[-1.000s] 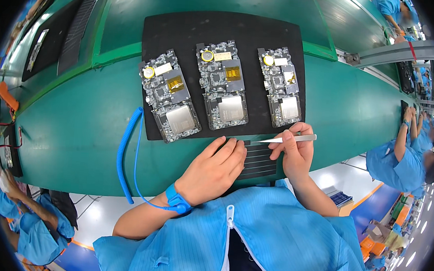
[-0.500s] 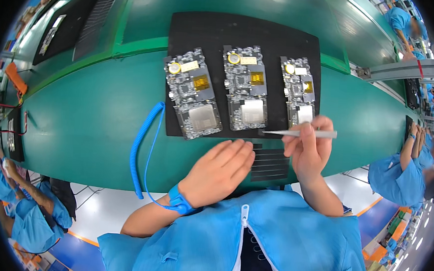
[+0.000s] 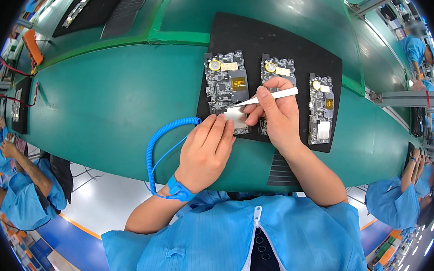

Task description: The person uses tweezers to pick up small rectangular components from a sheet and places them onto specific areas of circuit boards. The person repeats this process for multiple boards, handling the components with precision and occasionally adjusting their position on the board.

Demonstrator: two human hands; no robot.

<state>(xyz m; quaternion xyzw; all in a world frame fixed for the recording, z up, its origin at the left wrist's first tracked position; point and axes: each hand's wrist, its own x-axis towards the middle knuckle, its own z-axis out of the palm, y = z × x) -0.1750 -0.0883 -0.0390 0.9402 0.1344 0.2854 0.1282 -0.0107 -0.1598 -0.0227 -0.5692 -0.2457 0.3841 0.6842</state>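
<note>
Three grey circuit boards lie side by side on a black mat [image 3: 287,40]. My right hand [image 3: 275,116] holds white tweezers [image 3: 264,99], their tip reaching left onto the lower end of the left board [image 3: 225,84]. That hand covers much of the middle board [image 3: 276,68]. The right board [image 3: 320,109] lies untouched. My left hand [image 3: 206,152] rests flat on the green table, fingertips at the left board's lower edge, beside its silver shield. A blue wrist strap [image 3: 180,189] with a coiled blue cord [image 3: 159,137] sits on the left wrist.
The green table [image 3: 105,94] curves away to the left, with more black mats [image 3: 80,8] and an orange tool [image 3: 31,42] at the far left. Other people in blue coats sit at the left [image 3: 19,193] and right [image 3: 402,201] edges.
My right hand with the tweezers has moved from the mat's near edge up and left onto the boards. My left hand shifted to the left board's lower edge. The view has shifted right.
</note>
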